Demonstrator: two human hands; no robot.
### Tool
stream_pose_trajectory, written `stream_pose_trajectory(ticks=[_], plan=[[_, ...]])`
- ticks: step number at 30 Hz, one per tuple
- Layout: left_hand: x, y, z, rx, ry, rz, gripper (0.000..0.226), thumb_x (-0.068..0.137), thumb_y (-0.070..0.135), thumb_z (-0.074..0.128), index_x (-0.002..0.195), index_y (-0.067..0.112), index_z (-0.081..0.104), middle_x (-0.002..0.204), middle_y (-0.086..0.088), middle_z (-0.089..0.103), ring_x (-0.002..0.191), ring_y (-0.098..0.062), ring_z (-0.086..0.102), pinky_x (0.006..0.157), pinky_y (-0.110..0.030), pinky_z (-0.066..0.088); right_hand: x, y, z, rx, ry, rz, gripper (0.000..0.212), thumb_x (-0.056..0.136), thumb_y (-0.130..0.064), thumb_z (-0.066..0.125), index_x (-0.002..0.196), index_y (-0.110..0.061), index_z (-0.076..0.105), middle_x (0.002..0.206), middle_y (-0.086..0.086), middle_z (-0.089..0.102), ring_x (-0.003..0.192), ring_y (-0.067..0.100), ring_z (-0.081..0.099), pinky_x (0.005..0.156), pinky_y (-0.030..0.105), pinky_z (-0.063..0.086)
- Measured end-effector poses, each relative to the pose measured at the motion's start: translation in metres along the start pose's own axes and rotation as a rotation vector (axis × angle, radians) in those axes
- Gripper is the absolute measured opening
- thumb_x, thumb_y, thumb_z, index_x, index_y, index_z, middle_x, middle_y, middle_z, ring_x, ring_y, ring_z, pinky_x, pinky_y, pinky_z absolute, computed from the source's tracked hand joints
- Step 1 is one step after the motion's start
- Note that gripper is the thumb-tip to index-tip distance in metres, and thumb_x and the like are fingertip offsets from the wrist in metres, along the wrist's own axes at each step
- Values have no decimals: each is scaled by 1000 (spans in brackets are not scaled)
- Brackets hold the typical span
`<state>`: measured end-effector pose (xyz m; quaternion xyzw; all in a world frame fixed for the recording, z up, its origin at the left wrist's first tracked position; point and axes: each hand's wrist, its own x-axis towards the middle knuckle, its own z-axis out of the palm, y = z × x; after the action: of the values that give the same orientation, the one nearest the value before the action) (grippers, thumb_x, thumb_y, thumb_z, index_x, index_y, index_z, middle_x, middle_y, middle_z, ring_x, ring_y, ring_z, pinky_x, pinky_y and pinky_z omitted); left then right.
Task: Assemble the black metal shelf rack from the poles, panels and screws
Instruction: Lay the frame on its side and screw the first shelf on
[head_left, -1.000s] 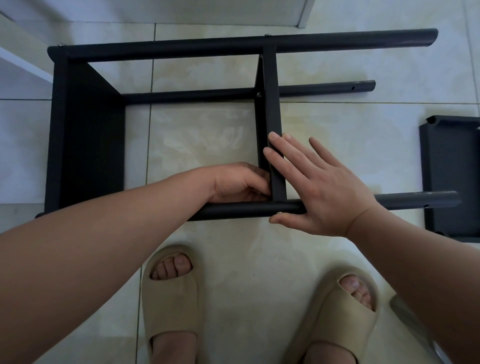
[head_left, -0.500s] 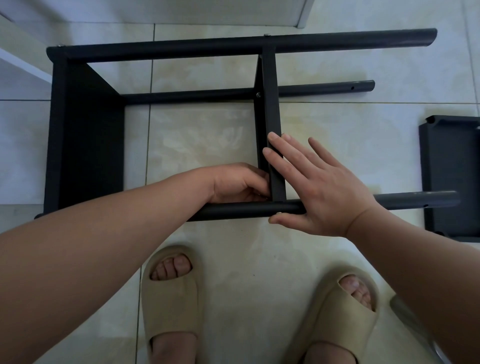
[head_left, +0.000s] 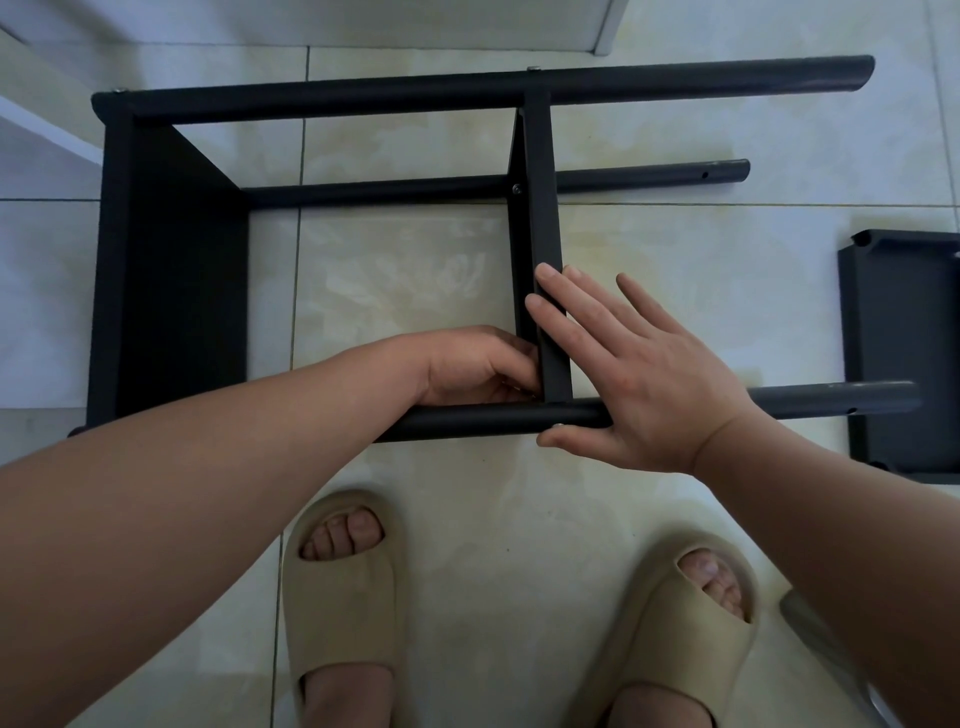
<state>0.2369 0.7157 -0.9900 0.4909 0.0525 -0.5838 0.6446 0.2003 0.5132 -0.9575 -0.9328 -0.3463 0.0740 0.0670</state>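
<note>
A person is standing over a black metal shelf rack (head_left: 171, 291) that is lying on its side on a pale tiled floor (head_left: 675, 249). One end panel (head_left: 156, 218) is closing the rack's left end, and a middle panel (head_left: 540, 223) is standing on edge across the poles. The right hand (head_left: 639, 374) is lying flat, fingers straight and spread, with its fingertips (head_left: 545, 273) on the middle panel's edge. Its palm is crossing the near pole (head_left: 467, 418) and its thumb is sitting just below that pole. The left hand (head_left: 478, 366) is tucking its curled fingers into the corner where the middle panel is meeting the near pole. Whatever it may be pinching there is hidden, so its grip cannot be told. A screw head (head_left: 516, 189) is showing where the panel is crossing the rear pole (head_left: 389, 187). A loose panel (head_left: 904, 353) is lying at the right, beside the pole ends. Two feet in beige slippers (head_left: 343, 597) are planted near the rack.
</note>
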Motion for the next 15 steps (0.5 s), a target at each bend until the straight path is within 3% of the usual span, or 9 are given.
stream_pose_trajectory(ticks=[3, 8, 13, 15], plan=[[-1, 0, 1, -30, -18, -15, 16, 87, -4, 50, 100, 1, 58, 81, -9, 61, 75, -18, 62, 73, -27, 52, 0, 1, 0, 4, 7, -1, 102, 89, -79, 39, 161, -10, 22, 170, 8, 10, 157, 26, 12, 124, 55, 20], [0, -2, 2, 133, 59, 8, 18, 92, -7, 49, 85, 2, 63, 76, -6, 64, 73, -15, 63, 75, -28, 50, 0, 0, 2, -2, 6, -3, 102, 89, -80, 39, 161, -10, 22, 170, 8, 10, 157, 25, 12, 124, 54, 20], [0, -1, 1, 35, 50, 5, 19, 91, -13, 45, 101, -3, 58, 78, -11, 60, 70, -19, 63, 71, -28, 51, 0, 0, 1, 0, 6, -2, 101, 89, -79, 38, 161, -10, 22, 170, 8, 10, 157, 26, 12, 124, 54, 20], [-2, 1, 2, -17, 13, 4, 19, 90, -13, 44, 94, -1, 58, 74, -9, 61, 67, -16, 65, 66, -26, 54, 0, 0, 1, 2, 7, -2, 101, 89, -79, 38, 161, -9, 23, 170, 8, 11, 157, 26, 13, 124, 54, 20]])
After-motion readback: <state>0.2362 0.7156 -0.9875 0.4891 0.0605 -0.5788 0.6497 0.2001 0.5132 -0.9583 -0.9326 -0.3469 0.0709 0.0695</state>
